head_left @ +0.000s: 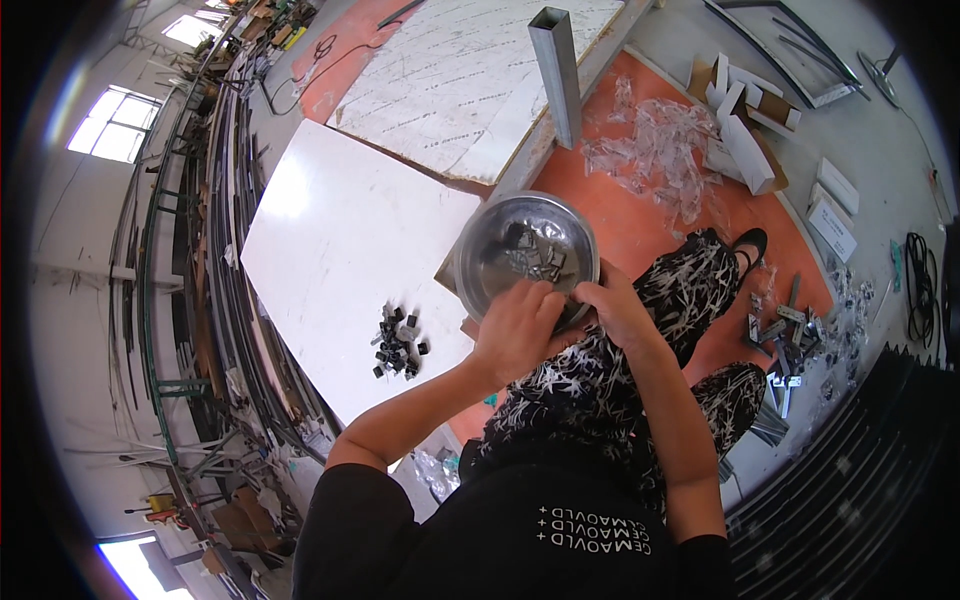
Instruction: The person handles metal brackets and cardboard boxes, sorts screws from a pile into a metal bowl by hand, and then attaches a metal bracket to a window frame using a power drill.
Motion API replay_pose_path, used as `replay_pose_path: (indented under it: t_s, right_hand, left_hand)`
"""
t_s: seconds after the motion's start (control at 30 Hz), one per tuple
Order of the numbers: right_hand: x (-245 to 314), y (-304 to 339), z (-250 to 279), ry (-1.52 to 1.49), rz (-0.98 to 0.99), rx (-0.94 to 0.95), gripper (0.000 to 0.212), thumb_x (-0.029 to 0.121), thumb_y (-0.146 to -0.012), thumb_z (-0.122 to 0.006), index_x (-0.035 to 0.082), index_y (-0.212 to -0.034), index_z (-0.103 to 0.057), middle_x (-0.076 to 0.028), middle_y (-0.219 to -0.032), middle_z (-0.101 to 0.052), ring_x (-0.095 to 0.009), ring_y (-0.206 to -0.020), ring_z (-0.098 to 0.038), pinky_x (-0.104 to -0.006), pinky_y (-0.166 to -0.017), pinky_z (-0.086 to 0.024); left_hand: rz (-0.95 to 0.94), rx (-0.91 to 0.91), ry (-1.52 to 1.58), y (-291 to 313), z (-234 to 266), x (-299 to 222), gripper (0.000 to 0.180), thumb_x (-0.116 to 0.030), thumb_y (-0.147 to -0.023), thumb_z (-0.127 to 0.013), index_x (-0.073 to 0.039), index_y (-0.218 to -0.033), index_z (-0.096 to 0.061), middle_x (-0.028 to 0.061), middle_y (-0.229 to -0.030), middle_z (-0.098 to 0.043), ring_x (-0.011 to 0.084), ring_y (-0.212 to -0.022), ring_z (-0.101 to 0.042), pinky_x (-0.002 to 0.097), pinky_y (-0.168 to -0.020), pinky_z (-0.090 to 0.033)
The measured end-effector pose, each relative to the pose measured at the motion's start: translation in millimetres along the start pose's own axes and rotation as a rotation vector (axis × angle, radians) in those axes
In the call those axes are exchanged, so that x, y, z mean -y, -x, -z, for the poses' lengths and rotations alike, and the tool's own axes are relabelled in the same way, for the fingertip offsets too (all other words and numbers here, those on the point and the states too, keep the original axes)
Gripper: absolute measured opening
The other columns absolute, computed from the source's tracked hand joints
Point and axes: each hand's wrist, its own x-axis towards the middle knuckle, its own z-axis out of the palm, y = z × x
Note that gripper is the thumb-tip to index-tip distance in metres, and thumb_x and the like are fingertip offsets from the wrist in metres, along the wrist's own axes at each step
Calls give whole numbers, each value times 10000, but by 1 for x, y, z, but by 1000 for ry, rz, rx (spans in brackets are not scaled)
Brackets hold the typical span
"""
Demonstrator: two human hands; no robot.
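Right, head view: steel bowl (pixel 527 243) sits centre, over the lap, w/ small metal clips (pixel 533 257) inside. Left hand (pixel 517 328) curled over the bowl's near rim, gripping it; right hand (pixel 612 308) closed on the near-right rim. Pile of dark clips (pixel 398 344) lies left on a white board (pixel 330 240), apart from both hands.

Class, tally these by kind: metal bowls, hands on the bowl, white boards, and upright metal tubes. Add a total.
Metal bowl: 1
Hands on the bowl, left hand and right hand: 2
White boards, plain and speckled: 2
Upright metal tube: 1
Total: 6
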Motion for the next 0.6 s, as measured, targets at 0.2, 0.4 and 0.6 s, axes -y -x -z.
replay_pose_path:
  t_s: [0.2, 0.4, 0.6]
  right_hand:
    - [-6, -3, 2, 38, 21, -4, 471, 34, -754, -522, -42, -1218, -501, -82, -969, -598, -137, -797, -607, -257, -563, -549]
    - [-7, -8, 3, 89, 2, 12, 499, 49, -761, -539, -45, -1249, -486, -106, -984, -617, -163, -741, -642, -278, -553, -559]
    - [-5, -4, -2, -3, -3, -37, 540, 82, -773, -548, -49, -1289, -454, -129, -1010, -625, -199, -728, -673, -315, -577, -590]
  left_hand:
    - [182, 74, 184, -5, 0, 4, 415, -336, -772, -757, -42, -946, -521, 128, -912, -569, 350, -803, -582, 419, -685, -482]
    - [315, 64, 434, -10, -11, 14, 354, -267, -799, -747, -38, -919, -506, 87, -789, -554, 257, -685, -574, 372, -602, -463]
    - [869, -63, 1546, -23, 18, 51, 151, -193, -867, -676, -127, -902, -545, 30, -835, -537, 57, -579, -409, 158, -408, -268]
